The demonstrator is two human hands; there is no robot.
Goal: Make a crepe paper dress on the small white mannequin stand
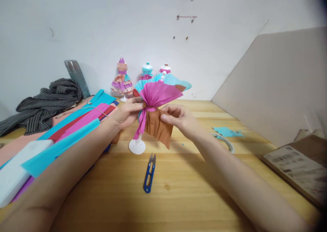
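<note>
A small mannequin on a white round base (137, 146) stands on the wooden table (184, 191), wrapped in brown crepe paper (158, 126). Above it fans a pleated pink paper (159, 94) over turquoise paper (176, 81). My left hand (126, 113) pinches the gathered waist of the papers from the left. From the right, my right hand (178, 118) has its fingers closed on the brown paper at the same waist. A pink strip hangs down beside the stand. Blue thread snips (149, 173) lie on the table just in front of the base.
Three dressed paper mannequins (122, 80) stand by the wall. Coloured paper sheets (76, 123) and a white block (15, 170) lie at left, with striped cloth (46, 102) and a metal flask (76, 77) behind. Turquoise scraps (227, 132) and a cardboard box (298, 167) are at right.
</note>
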